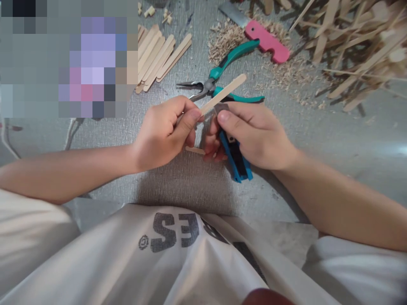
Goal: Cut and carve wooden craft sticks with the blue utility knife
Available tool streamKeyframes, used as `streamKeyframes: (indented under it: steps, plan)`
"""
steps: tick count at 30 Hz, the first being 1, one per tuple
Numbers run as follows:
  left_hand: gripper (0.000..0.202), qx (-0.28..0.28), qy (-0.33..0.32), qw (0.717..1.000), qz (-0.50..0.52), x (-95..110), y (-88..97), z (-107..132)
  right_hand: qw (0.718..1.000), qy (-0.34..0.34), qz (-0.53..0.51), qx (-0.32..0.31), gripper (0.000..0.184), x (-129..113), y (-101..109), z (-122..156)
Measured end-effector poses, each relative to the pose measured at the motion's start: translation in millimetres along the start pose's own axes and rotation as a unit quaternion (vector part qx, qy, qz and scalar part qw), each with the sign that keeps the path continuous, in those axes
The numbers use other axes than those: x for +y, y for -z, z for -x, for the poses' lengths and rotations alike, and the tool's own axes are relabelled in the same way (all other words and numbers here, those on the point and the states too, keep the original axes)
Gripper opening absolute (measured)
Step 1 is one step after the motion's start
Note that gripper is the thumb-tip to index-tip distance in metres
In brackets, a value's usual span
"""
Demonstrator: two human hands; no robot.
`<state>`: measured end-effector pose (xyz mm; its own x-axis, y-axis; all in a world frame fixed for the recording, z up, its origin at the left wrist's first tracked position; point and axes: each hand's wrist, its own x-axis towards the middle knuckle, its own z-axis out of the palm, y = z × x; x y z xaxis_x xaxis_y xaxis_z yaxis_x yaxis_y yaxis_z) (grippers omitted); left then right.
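Note:
My left hand (170, 131) is closed, pinching a wooden craft stick (227, 93) between thumb and fingers. The stick slants up to the right, its rounded end free. My right hand (254, 131) grips a blue utility knife (237, 163); its metal blade (221, 109) shows at my thumb, close beside the stick. I cannot tell whether the blade touches the wood. Below my fingers a short piece of craft stick (195, 150) is visible. Just beyond my hands lie green-handled needle-nose pliers (208, 86), spread apart and partly covered by the stick.
Several craft sticks (159, 55) lie in a row at the back left. A pink-handled blade (267, 40) rests among wood shavings (225, 40). A tangled heap of sticks (352, 46) fills the back right. Small wood bits (167, 17) sit at the back. The upper left corner is pixelated.

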<state>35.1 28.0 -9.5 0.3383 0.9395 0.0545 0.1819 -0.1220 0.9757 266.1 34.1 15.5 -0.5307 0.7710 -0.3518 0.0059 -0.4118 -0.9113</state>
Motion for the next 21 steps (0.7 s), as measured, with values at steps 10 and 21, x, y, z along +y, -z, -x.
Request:
streamKeyframes:
  steps: [10,21]
  plan:
    - [0.028,0.018,-0.104,0.992,-0.067,5.4,-1.0,5.0,0.996,0.053,0.069,0.013,0.059,1.5,-8.3,5.2]
    - [0.029,0.034,-0.13,0.984,-0.121,2.5,-3.0,0.0,0.999,0.016,0.028,0.011,0.033,-1.1,-10.6,3.2]
